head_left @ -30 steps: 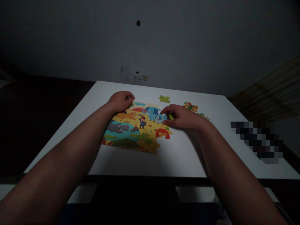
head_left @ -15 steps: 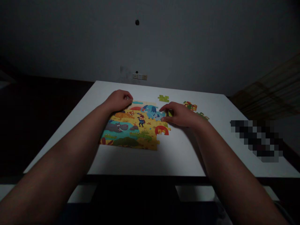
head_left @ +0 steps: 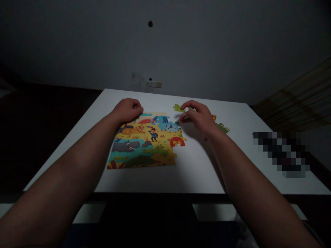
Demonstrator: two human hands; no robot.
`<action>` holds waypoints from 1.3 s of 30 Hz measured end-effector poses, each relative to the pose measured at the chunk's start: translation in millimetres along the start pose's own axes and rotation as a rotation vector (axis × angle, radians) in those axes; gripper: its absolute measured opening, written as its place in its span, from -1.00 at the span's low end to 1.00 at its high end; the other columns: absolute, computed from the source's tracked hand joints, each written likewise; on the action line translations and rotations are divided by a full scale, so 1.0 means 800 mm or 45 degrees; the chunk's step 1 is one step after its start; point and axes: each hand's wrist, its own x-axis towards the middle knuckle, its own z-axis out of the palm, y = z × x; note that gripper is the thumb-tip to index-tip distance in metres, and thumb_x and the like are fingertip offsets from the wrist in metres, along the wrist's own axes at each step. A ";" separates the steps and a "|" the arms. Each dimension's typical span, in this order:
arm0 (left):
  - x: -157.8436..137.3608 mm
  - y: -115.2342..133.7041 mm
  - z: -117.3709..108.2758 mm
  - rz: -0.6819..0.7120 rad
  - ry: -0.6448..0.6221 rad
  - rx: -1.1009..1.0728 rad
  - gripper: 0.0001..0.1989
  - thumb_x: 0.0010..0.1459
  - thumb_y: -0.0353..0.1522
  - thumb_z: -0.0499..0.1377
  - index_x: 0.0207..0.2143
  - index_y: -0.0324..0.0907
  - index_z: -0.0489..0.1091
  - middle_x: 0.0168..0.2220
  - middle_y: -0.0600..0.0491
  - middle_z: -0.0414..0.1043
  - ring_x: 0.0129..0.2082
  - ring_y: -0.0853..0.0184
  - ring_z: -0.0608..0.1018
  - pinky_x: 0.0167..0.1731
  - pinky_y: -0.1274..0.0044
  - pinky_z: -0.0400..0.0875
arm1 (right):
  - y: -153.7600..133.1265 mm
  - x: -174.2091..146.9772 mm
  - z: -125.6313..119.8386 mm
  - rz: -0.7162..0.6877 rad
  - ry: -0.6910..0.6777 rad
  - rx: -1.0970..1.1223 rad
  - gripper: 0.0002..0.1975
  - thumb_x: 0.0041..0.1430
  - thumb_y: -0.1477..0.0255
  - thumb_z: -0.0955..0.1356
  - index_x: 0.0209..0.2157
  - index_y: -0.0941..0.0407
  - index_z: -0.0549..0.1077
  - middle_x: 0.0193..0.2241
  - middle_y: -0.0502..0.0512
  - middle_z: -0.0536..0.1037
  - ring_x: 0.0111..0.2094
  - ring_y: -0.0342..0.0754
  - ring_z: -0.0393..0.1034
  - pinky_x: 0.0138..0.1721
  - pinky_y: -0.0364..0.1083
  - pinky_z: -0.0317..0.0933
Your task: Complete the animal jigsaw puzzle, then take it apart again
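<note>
A partly joined jigsaw puzzle (head_left: 139, 148) lies flat on the table, showing elephants, a hippo, a leopard and a small figure in a hat. Its right edge is uneven, with tabs sticking out beside a red-maned lion. My left hand (head_left: 128, 109) is at its upper left corner, fingers curled closed; whatever they may hold is hidden. My right hand (head_left: 198, 117) hovers right of the elephants with its fingers apart and nothing seen between them. Just past its fingertips sits a loose green puzzle piece (head_left: 177, 107).
More loose puzzle pieces (head_left: 221, 128), green and striped, lie beyond my right wrist, partly covered by it. A pixelated dark object (head_left: 281, 153) rests at the right side of the white table (head_left: 139, 181). Behind stands a grey wall with sockets (head_left: 153, 84).
My right hand has pulled back from the puzzle's right edge and risen toward the loose green piece, its fingers spreading. The puzzle has turned slightly, and my left hand has shifted a little left.
</note>
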 end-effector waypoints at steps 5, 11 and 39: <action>0.001 -0.003 0.000 0.003 0.011 0.004 -0.72 0.18 -0.14 0.36 -0.25 -0.13 0.73 -0.38 -0.09 0.64 -0.28 0.09 0.64 -0.14 0.25 0.51 | -0.012 0.000 0.006 0.180 -0.069 0.258 -0.77 0.10 0.29 0.45 -0.18 0.02 0.64 -0.39 0.12 0.66 -0.26 0.16 0.70 -0.12 0.14 0.59; 0.002 -0.004 0.001 0.010 0.007 0.021 -0.70 0.23 -0.13 0.34 -0.22 -0.15 0.74 -0.38 -0.08 0.65 -0.31 0.11 0.64 -0.15 0.26 0.53 | -0.005 0.000 0.008 0.011 -0.017 0.040 -0.54 0.21 0.13 0.54 0.10 -0.02 0.68 -0.37 0.01 0.56 -0.28 0.12 0.56 -0.16 0.15 0.54; 0.002 -0.001 0.003 0.021 0.023 0.008 -0.71 0.22 -0.13 0.35 -0.22 -0.14 0.74 -0.39 -0.09 0.64 -0.27 0.08 0.65 -0.12 0.26 0.53 | 0.008 -0.003 0.005 -0.154 -0.174 -0.362 -0.62 0.44 0.15 0.51 0.19 -0.04 0.67 -0.07 0.17 0.71 -0.08 0.18 0.56 0.00 0.16 0.50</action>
